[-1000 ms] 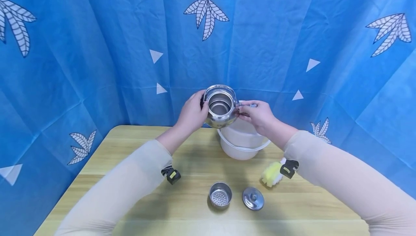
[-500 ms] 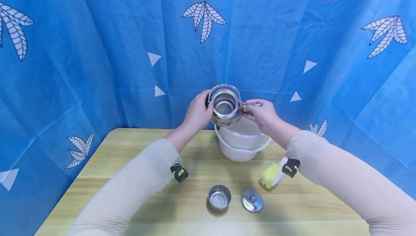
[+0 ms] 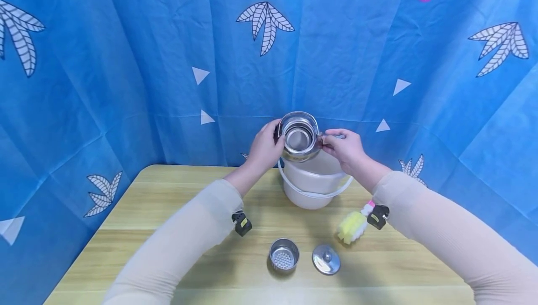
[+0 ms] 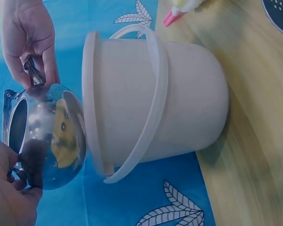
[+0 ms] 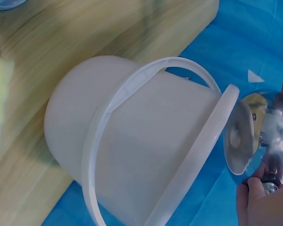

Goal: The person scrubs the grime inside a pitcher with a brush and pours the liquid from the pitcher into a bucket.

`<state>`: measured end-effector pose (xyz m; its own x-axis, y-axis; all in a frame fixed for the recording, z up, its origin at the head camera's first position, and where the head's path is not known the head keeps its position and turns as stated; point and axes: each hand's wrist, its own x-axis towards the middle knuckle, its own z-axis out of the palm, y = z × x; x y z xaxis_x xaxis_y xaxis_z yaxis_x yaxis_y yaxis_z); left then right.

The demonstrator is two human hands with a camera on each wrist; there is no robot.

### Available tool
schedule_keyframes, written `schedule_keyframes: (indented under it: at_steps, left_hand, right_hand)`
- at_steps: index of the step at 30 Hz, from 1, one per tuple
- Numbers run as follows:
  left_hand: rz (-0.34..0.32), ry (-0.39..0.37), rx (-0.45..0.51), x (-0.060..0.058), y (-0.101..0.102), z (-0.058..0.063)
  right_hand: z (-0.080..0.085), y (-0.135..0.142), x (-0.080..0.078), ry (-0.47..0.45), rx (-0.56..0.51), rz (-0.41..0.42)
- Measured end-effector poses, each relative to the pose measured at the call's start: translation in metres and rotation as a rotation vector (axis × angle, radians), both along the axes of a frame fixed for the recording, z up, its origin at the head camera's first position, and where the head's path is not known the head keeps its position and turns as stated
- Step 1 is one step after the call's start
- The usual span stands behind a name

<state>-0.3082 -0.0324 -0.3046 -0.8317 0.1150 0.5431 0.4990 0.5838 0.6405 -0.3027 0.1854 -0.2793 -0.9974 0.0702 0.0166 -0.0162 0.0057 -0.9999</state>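
Observation:
A shiny stainless-steel teapot (image 3: pixel 300 156) is held up above the white bucket (image 3: pixel 308 198), tilted so its lidless mouth faces me. My left hand (image 3: pixel 265 148) grips its left side near the dark handle joint. On the opposite side, my right hand (image 3: pixel 346 150) pinches the spout, whose tip shows past the fingers. In the left wrist view the teapot's round body (image 4: pixel 45 122) is just beyond the bucket's rim (image 4: pixel 90 103). The right wrist view shows its flat base (image 5: pixel 238 141) turned toward the bucket.
On the wooden table (image 3: pixel 168 202) sit a perforated metal strainer cup (image 3: pixel 284 255) and a round metal lid (image 3: pixel 326 259). A yellow and white sponge brush (image 3: pixel 353 226) with a pink end lies at the right. A blue patterned curtain (image 3: pixel 260 85) hangs behind.
Both hands have shifted the teapot slightly rightward over the bucket. Its tilt looks a little different, with more of the inner bottom showing. The items on the table stay put.

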Motion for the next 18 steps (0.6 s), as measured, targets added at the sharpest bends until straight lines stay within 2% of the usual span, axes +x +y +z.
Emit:
schedule_keyframes:
  at_steps: [11, 18]
  left_hand:
    - [0.013, 0.044, 0.032, -0.003, 0.009, -0.006]
    - [0.006, 0.066, 0.057, -0.006, 0.014, -0.015]
  right_hand:
    - [-0.007, 0.006, -0.003, 0.04, -0.072, -0.028]
    - [-0.014, 0.006, -0.003, 0.053, -0.123, -0.052]
